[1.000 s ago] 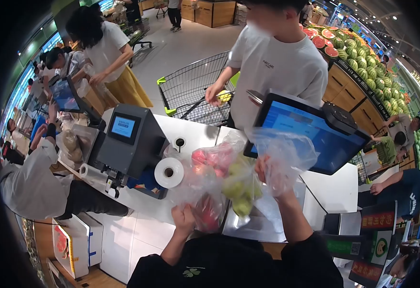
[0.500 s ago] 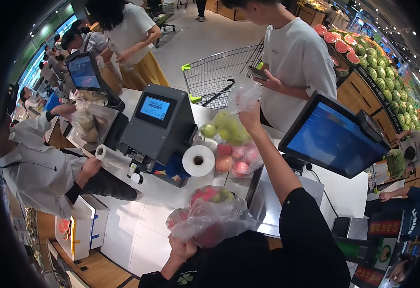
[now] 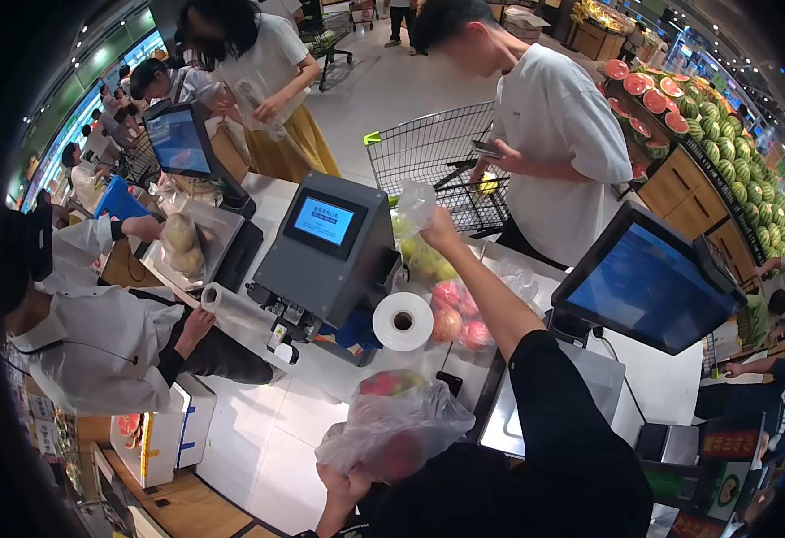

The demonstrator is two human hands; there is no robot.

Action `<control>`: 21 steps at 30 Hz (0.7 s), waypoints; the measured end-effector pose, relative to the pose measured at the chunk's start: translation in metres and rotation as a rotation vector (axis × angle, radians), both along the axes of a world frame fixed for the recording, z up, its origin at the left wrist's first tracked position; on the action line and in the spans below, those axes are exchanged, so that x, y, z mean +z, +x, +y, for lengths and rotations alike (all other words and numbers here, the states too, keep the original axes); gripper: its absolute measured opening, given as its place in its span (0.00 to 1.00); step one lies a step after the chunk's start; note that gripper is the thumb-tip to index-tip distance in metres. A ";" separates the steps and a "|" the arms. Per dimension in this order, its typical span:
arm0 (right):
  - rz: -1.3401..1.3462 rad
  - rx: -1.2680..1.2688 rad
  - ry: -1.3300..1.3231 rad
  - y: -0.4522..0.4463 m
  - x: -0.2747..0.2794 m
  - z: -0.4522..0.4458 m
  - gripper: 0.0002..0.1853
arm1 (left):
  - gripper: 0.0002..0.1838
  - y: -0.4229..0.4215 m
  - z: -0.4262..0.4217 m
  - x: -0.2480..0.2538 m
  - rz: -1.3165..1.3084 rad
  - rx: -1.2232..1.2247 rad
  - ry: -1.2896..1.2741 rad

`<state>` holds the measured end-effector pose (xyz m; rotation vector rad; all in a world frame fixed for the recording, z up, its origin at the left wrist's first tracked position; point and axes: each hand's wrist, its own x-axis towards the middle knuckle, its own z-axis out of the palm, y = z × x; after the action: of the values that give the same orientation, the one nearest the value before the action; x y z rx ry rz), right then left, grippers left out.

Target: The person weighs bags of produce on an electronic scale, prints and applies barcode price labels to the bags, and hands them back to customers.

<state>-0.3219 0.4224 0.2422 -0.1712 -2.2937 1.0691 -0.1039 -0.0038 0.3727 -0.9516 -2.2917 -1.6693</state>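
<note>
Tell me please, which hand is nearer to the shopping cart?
Right. The right hand is out in front, towards the shopping cart; the left hand is farther back, low in view.

This is a supermarket's produce section. A shopping cart [image 3: 415, 154] stands beyond the far edge of the counter [image 3: 657, 381]; watermelons [image 3: 733, 152] lie heaped past its far right corner.

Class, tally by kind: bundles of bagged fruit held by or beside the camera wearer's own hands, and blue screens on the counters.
Fruit bundles: 3 (green bundle, red bundle, bundle in the left hand)
Blue screens: 3 (near monitor, far monitor, grey machine's screen)
Total: 6
</note>
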 end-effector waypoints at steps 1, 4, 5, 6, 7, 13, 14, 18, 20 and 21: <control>-0.013 0.010 -0.005 -0.006 -0.004 -0.003 0.13 | 0.15 -0.001 -0.001 -0.001 0.001 -0.002 -0.001; -0.030 0.006 -0.117 -0.022 -0.026 -0.011 0.14 | 0.13 0.001 -0.009 -0.006 -0.087 -0.005 -0.003; 0.017 -0.016 -0.116 -0.028 -0.039 -0.012 0.13 | 0.12 0.001 -0.012 -0.010 -0.053 0.019 -0.009; 0.065 -0.039 -0.115 -0.031 -0.042 -0.014 0.12 | 0.11 0.000 -0.012 -0.010 -0.019 0.044 -0.016; 0.180 -0.065 -0.068 -0.031 -0.045 -0.016 0.08 | 0.11 0.000 -0.012 -0.009 -0.017 0.043 -0.018; -0.146 0.008 -0.812 -0.045 -0.055 -0.006 0.10 | 0.10 0.006 -0.016 -0.008 -0.084 0.037 -0.050; -0.192 0.019 -0.994 -0.047 -0.055 -0.005 0.10 | 0.10 0.007 -0.014 -0.009 -0.103 0.040 -0.036; -0.305 0.013 -0.988 -0.025 -0.049 -0.008 0.12 | 0.12 0.007 -0.007 -0.017 -0.086 0.011 0.033; -0.344 0.136 -0.846 -0.010 -0.044 -0.009 0.13 | 0.12 0.005 -0.004 -0.016 -0.054 -0.032 0.034; -0.393 0.138 -0.813 -0.006 -0.043 -0.007 0.17 | 0.13 0.003 0.000 -0.014 -0.021 -0.066 0.037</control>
<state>-0.3284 0.4153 0.1988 -0.5894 -2.0614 2.1529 -0.1010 -0.0034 0.3587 -1.0166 -2.2585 -1.7489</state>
